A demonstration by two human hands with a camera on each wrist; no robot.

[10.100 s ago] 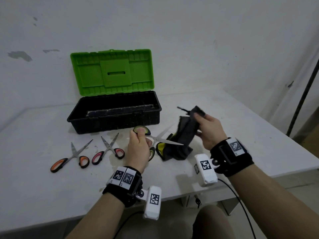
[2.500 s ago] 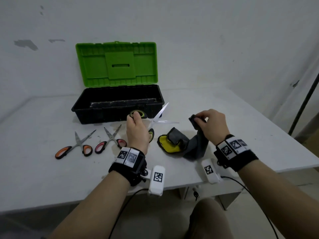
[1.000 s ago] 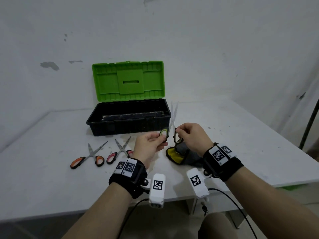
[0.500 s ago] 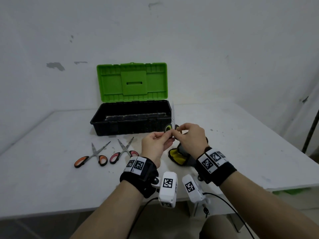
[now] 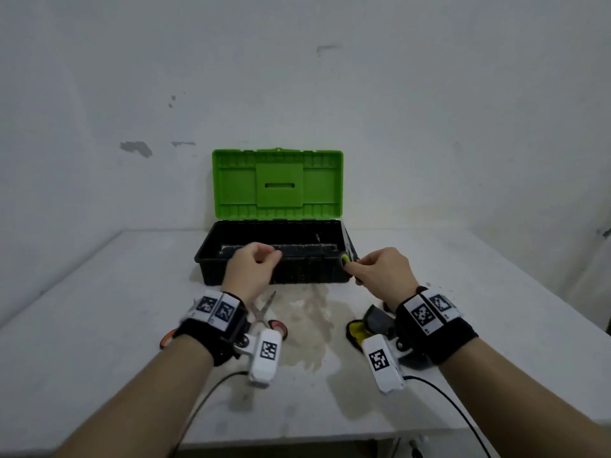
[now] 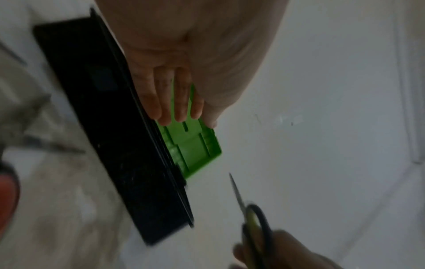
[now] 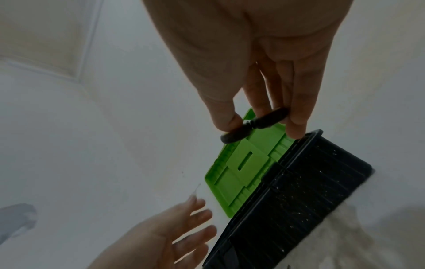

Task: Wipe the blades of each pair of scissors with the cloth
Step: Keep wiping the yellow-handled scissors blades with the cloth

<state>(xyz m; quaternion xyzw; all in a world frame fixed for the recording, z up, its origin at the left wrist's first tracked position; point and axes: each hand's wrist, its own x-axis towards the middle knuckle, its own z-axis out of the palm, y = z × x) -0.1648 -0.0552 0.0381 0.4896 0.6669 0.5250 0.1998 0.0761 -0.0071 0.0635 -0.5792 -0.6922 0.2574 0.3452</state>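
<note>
The black-and-yellow-handled steel scissors (image 5: pixel 346 259) sit right of centre in the head view, at the near right corner of the toolbox, held off the bench by their handle loops. The right hand (image 5: pixel 383 269) pinches those loops between thumb and curled fingers; in the right wrist view the dark loops cross under the fingertips (image 7: pixel 296 123), and in the left wrist view the closed blades point away from the hand, at the lower right of the frame. They are probably light and rigid, with slick metal blades and a sharp tip, so the plastic loops look like the safe place to take hold, keeping skin off the edges.

The left hand (image 5: pixel 252 269) hovers left of centre over the toolbox's near wall, loosely curled and holding nothing; the left wrist view shows its fingers (image 6: pixel 156 102) hanging free.

The dark grey cloth with a yellow underside (image 5: pixel 370 322) lies crumpled on the bench at lower right, partly behind the right wrist. It looks soft and limp, so it should bunch easily around a blade.

Two more pairs lie on the bench under the left wrist: pink-handled scissors (image 5: pixel 269 312) with blades showing, and orange-handled scissors (image 5: pixel 166 338), of which only a sliver of handle shows.

The black plastic toolbox (image 5: pixel 297 276) stands open at centre, its green lid (image 5: pixel 277 184) upright against the wall. The white bench (image 5: pixel 99 358) is stained at centre.
</note>
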